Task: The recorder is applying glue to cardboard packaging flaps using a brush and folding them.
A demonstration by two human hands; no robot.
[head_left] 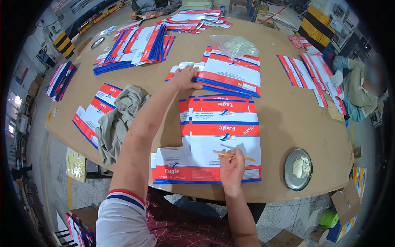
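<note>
Hands first, from the head view: we see the left hand (186, 78) stretched far out toward the middle of the worktop (284, 115), palm down and fingers spread flat on the near left corner of a stack of flattened red, white and blue cartons (230, 72). It presses on the stack and grasps nothing. A clear plastic bag (234, 44) lies on top of that stack, on its far side.

Our right hand (231, 166) sits near the front edge of the worktop, fingers pinched shut around a thin yellow stick (233, 155) that lies almost level, its tip pointing right. The hand rests on one flattened carton (220, 138) spread open in front of us, running from the front edge up to just short of the stack.

Left of our forearm a crumpled grey-green cloth (119, 119) lies partly over more flat cartons (92, 113) by the left edge. A bigger pile of cartons (135, 45) sits toward the far left corner. Near the front right edge stands a round metal dish (297, 168) with a white lump in it.

At the right edge another person (358, 86) sits by a row of cartons (308, 70). A second person's hands (148, 14) show at the far edge.
</note>
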